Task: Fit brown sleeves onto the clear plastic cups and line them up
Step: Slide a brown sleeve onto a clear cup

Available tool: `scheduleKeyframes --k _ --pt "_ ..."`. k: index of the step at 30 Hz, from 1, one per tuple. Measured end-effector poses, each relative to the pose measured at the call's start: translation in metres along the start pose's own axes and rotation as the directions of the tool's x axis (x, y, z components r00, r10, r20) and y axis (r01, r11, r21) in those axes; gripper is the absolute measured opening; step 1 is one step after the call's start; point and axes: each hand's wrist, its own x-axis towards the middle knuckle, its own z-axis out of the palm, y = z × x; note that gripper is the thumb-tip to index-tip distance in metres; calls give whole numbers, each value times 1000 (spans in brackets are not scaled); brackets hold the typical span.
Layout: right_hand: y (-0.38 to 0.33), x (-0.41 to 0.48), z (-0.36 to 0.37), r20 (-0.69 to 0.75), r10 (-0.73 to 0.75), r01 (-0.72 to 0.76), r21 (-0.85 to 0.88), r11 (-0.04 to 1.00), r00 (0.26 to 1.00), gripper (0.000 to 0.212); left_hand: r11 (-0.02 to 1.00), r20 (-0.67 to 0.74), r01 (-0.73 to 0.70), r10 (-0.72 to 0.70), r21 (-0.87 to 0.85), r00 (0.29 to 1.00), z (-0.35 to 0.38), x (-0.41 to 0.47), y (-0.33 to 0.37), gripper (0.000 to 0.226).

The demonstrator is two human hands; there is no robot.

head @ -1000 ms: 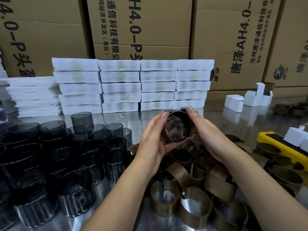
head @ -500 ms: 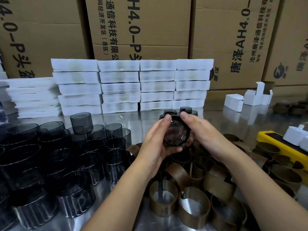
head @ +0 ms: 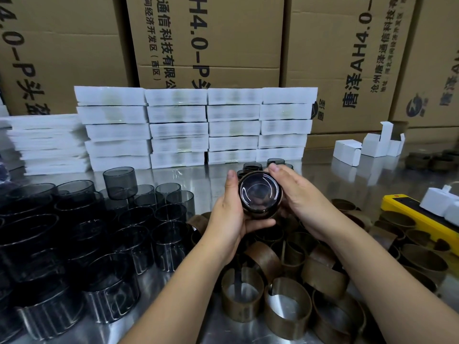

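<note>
Bare clear cups (head: 87, 232) stand grouped on the left of the table (head: 198, 180). Above table centre, the left hand (head: 228, 217) grips the held cup (head: 260, 193) from its left and underside, fingers (head: 230, 181) curled round it. The right hand (head: 300, 197) grips its right side likewise. Loose brown sleeves (head: 285, 304) lie beneath and rightward.
</note>
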Motion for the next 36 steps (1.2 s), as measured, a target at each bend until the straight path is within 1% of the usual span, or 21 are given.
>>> scheduleKeyframes --k 3,10,11,13,15,19,23,27,33,36 --pt "-1 -1 1 2 -6 6 3 1000 1000 43 1000 -32 -3 3 -14 999 0 1 -1 54" --pt "-1 0 1 -29 3 -2 29 1000 1000 29 998 -63 -4 0 -69 998 1 1 2 53" --pt "-1 0 1 -26 4 -3 35 999 1000 31 997 -63 -3 -2 -75 998 1 0 2 52" --pt "-2 0 1 -18 2 -1 40 999 1000 43 997 -58 -7 2 -72 998 1 0 3 52" --pt "-3 0 1 -11 -7 7 53 999 1000 47 998 -50 -20 17 -62 999 1 0 4 55" --pt "-6 -1 0 16 -11 9 120 993 1000 45 998 -44 -39 37 -59 998 4 -1 7 54" --pt "-7 -2 0 41 7 -14 157 987 999 36 998 -47 -54 52 -43 998 5 -4 8 54" --pt "-7 -3 2 38 15 -21 174 984 999 42 997 -58 -61 58 -44 997 5 -5 9 54" --pt "-9 -6 4 34 21 -28 207 978 999 39 997 -58 -78 76 -29 995 4 -4 10 50" --pt "-9 -7 3 59 -16 1 244 970 998 39 996 -67 -91 90 -14 994 2 -4 12 47"
